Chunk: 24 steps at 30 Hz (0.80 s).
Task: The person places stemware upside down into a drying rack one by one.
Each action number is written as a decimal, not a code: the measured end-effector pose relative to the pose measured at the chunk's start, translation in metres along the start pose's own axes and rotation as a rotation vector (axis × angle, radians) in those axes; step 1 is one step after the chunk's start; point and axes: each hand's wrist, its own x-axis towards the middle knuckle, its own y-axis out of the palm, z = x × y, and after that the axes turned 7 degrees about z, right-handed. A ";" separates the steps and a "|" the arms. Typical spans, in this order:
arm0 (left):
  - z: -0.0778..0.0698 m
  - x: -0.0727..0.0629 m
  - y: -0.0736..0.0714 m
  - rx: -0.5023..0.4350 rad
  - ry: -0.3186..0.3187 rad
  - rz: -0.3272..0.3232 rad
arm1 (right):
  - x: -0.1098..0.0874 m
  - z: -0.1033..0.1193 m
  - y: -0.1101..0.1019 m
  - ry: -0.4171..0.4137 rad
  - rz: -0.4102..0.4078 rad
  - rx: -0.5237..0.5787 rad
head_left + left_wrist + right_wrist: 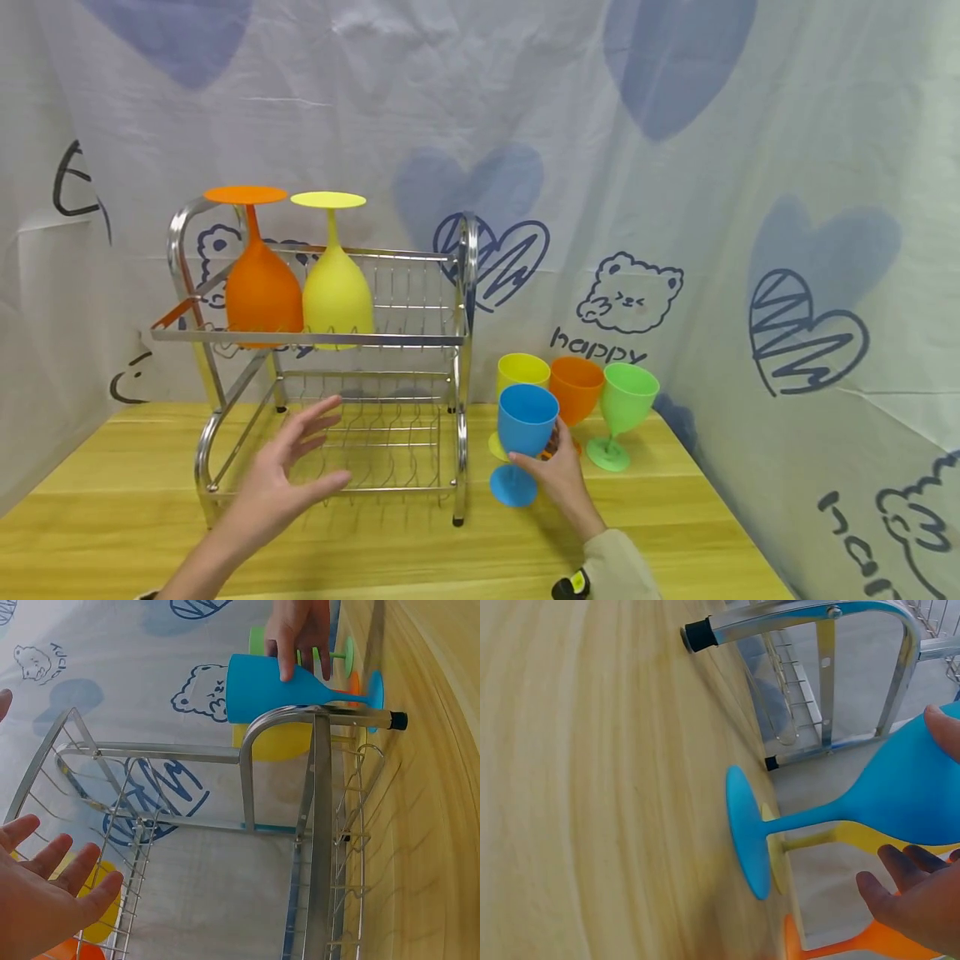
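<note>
Dark blue letters spell "happy" (598,344) on the pale cloth (555,92) behind the tabletop (495,558), just under a drawn bear (630,296). At the right edge a second word (855,533) is cut off by the frame, with "ha" readable at its start. Small lettering beside another bear in the left wrist view is too tiny to read surely.

The right hand (561,477) holds the blue cup (522,433) by its bowl, the thumb on the near side and the fingers around the far side, parted by the bowl's width. This stemmed cup is upright, to the right of the metal rack (412,340) and in front of the standing yellow cup (517,371). Its foot is close to the tabletop; whether it touches cannot be told.

The left hand (279,477) is at the front left of the rack, its fingers extended and the thumb set well away from them, leaving a wide gap. The palm is bare.

On the rack's upper shelf, an orange cup (262,292) and a yellow cup (337,292) sit upside down side by side, feet in the air, the orange one on the left. Beside the standing yellow cup, a second orange cup (575,392) and a green cup (628,402) stand upright in a row, the green one farthest right. A light sleeve (618,567) covers the right wrist.
</note>
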 end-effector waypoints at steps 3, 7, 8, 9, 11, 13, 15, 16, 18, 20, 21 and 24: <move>0.000 0.000 0.003 -0.010 0.006 0.004 | 0.001 -0.001 0.002 -0.007 0.012 0.002; 0.000 0.001 0.006 0.003 0.014 0.002 | 0.001 -0.001 0.003 -0.018 0.014 0.020; 0.000 0.001 0.006 0.005 0.013 0.000 | 0.001 -0.001 0.002 -0.014 0.011 0.022; 0.000 0.001 0.007 0.004 0.013 -0.002 | 0.001 -0.001 0.002 -0.009 0.006 0.022; 0.001 0.001 0.007 -0.002 0.012 -0.005 | 0.000 0.000 0.001 0.001 -0.004 0.015; 0.003 0.001 0.008 -0.006 0.003 -0.003 | -0.002 0.001 0.000 0.006 -0.009 0.007; 0.005 0.001 0.009 -0.016 -0.007 -0.002 | -0.004 0.003 -0.002 -0.002 -0.006 -0.008; 0.006 0.001 0.010 -0.022 -0.010 -0.003 | -0.005 0.004 -0.003 -0.009 0.000 -0.018; 0.010 0.002 0.013 -0.005 -0.006 -0.011 | -0.008 0.007 -0.004 -0.025 0.018 -0.027; 0.015 0.004 0.019 0.033 0.015 -0.023 | -0.010 0.010 -0.006 -0.043 0.037 -0.048; 0.018 0.005 0.022 0.058 0.026 -0.028 | -0.012 0.012 -0.007 -0.050 0.047 -0.059; 0.026 0.008 0.033 0.110 0.056 -0.029 | -0.016 0.018 -0.007 -0.075 0.071 -0.103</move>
